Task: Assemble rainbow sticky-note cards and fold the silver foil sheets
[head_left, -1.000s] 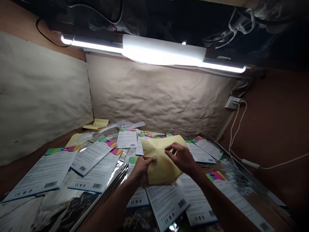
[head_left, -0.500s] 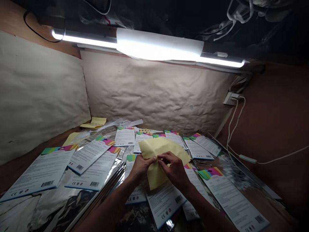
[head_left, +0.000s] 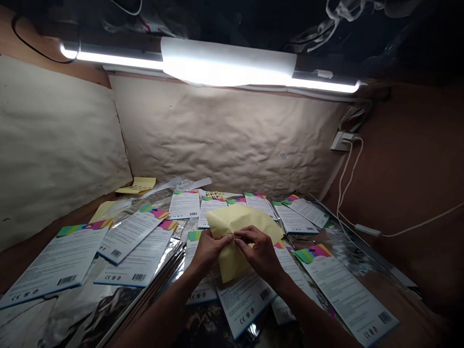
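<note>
Being pinched between the left hand [head_left: 210, 250] and right hand [head_left: 259, 253], a creased yellow sheet [head_left: 235, 222] was positioned above printed cards [head_left: 183, 205] spread over silver foil [head_left: 108, 302]. Both hands were closed narrowly on the sheet's middle.

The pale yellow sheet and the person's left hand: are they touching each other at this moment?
Touching: the head view shows the left hand gripping the pale yellow sheet, with its thumb pressed on the paper.

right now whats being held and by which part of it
Both hands hold one pale yellow sheet. The left hand and right hand grip it around its middle, close together, with its upper part and lower corner showing beyond them.
</note>
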Demonstrator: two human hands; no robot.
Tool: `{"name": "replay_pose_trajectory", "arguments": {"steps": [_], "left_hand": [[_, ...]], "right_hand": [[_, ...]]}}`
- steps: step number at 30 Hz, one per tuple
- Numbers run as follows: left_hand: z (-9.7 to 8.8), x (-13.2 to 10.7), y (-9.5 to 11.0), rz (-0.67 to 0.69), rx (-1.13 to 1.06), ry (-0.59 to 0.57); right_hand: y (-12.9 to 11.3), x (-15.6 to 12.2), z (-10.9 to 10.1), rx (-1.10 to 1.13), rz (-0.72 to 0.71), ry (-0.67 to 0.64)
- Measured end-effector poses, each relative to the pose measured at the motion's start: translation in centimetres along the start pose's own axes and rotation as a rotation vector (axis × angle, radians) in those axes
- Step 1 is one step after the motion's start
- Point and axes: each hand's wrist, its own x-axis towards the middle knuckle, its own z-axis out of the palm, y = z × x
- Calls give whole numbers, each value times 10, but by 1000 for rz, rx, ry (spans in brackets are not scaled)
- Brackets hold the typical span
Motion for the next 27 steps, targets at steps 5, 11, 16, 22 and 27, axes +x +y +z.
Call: {"name": "replay_pose_trajectory", "arguments": {"steps": [5, 11, 16, 22, 27], "left_hand": [[3, -2, 4, 64, 78, -26], [5, -4, 5, 114, 228, -6], [-1, -1, 0, 52, 235, 12], [-5, 3, 0, -69, 209, 82], [-2, 0, 8, -134, 214, 142]], "right_hand": [[1, -2, 1, -18, 5, 84], [6, 3, -1, 5, 145, 71], [5, 15, -33, -103, 157, 101], [40, -13, -142, -596, -26, 157], [95, -65, -198, -803, 19, 143]]}}
